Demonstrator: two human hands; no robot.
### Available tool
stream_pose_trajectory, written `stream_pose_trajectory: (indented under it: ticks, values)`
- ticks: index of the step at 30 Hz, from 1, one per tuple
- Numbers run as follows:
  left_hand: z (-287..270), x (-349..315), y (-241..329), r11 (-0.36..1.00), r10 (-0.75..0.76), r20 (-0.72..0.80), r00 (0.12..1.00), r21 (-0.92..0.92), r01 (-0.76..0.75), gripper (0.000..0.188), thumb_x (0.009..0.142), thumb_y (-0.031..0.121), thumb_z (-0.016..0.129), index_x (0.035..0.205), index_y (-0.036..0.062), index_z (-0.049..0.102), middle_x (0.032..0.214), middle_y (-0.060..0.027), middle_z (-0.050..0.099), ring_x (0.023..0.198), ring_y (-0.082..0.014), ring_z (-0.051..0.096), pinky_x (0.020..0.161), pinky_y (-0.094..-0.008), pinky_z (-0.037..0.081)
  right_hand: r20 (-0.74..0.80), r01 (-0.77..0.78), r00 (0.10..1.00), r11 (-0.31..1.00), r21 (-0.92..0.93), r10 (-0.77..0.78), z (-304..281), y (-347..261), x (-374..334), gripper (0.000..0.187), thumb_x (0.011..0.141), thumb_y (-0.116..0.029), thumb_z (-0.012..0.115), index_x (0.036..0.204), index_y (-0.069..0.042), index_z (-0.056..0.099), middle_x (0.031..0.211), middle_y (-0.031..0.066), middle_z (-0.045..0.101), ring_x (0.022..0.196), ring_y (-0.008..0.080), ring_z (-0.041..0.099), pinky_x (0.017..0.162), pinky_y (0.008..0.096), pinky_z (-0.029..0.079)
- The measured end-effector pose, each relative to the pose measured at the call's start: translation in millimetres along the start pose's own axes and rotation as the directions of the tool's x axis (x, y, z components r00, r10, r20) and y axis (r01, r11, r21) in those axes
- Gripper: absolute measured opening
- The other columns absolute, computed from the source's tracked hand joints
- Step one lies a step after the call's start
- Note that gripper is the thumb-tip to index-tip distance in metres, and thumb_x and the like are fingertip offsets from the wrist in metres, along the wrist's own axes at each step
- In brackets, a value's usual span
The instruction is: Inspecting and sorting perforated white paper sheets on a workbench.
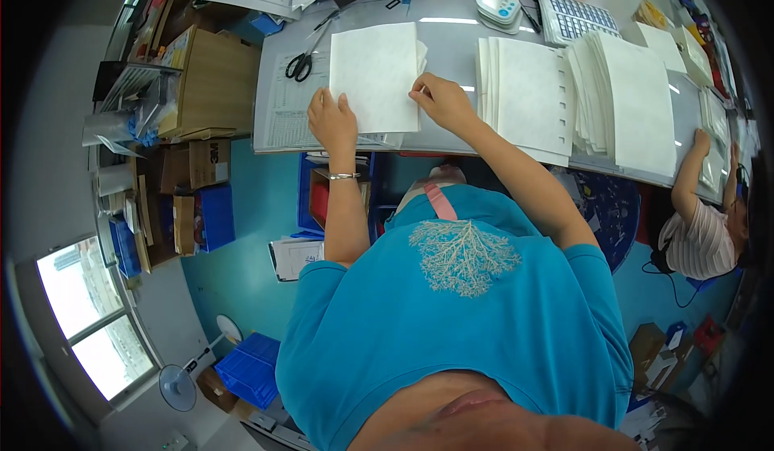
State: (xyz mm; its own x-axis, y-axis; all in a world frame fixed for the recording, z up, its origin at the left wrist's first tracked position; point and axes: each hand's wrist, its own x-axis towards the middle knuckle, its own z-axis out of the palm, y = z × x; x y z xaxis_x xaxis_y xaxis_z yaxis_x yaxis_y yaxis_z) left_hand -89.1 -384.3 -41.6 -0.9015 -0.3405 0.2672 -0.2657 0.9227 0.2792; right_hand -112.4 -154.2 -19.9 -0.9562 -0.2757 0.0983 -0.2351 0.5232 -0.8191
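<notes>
A small stack of white sheets [375,76] lies on the table in front of me, its layers slightly uneven along the right side. My left hand [332,122] rests at the lower left corner, thumb on the top sheet and fingers stretched along the edge. At the right edge, my right hand [443,103] pinches with thumb and forefinger; how many sheets are between them I cannot tell. Black-handled scissors [299,67] lie left of the stack, on a printed paper sheet [294,116].
To the right are a white stack with tabbed edges [532,96] and a fanned white stack [637,100]. Behind them stand a white tray with a grid [576,20] and a pale round-cornered case [498,6]. A co-worker's arm [688,169] reaches over the table's far right.
</notes>
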Motion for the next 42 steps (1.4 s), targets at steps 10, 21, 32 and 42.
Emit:
stream_pose_trajectory:
  ticks: [10, 21, 32, 42]
  values:
    - [-12, 10, -5, 0.971, 0.036, -0.106, 0.994, -0.230, -0.060, 0.034, 0.087, 0.018, 0.059, 0.115, -0.0011, 0.059, 0.123, -0.0122, 0.055, 0.116, -0.0301, 0.047, 0.097, -0.0407, 0.038, 0.116, -0.150, 0.982, 0.988, 0.017, 0.148, 16, -9, 19, 0.023, 0.083, -0.027, 0.069, 0.087, -0.006, 0.059, 0.064, 0.0056, 0.058, 0.057, 0.0177, 0.055, 0.057, 0.0305, 0.043]
    - [-17, 68, -39, 0.873, -0.094, 0.151, 0.984, -0.462, 0.154, 0.019, 0.076, 0.020, 0.073, 0.081, 0.0025, 0.067, 0.085, -0.0084, 0.063, 0.068, -0.0180, 0.058, 0.067, -0.0318, 0.048, 0.146, -0.158, 0.976, 0.987, -0.020, 0.160, 27, -4, 30, 0.022, 0.082, -0.029, 0.067, 0.086, -0.008, 0.059, 0.071, 0.0085, 0.063, 0.068, 0.0276, 0.062, 0.062, 0.0382, 0.047]
    - [-108, 66, 22, 0.649, 0.154, 0.190, 0.970, -0.760, 0.046, 0.011, 0.089, 0.008, 0.061, 0.083, 0.0015, 0.054, 0.069, -0.0001, 0.054, 0.063, -0.0067, 0.046, 0.057, -0.0218, 0.038, -0.384, 0.253, 0.859, 0.933, -0.256, -0.339, -77, -36, 44, 0.046, 0.080, -0.035, 0.071, 0.112, -0.005, 0.059, 0.099, 0.0118, 0.061, 0.091, 0.0263, 0.059, 0.080, 0.0353, 0.047]
    - [-129, 42, 137, 0.529, 0.687, 0.121, 0.717, -0.759, -0.380, 0.011, 0.088, 0.012, 0.062, 0.097, 0.0048, 0.060, 0.084, -0.0103, 0.066, 0.080, -0.0158, 0.063, 0.068, -0.0278, 0.049, 0.063, -0.173, 0.984, 0.824, 0.540, 0.166, -157, -22, -50, 0.052, 0.080, -0.035, 0.073, 0.110, 0.005, 0.060, 0.095, 0.0166, 0.066, 0.086, 0.0192, 0.065, 0.076, 0.0287, 0.052]
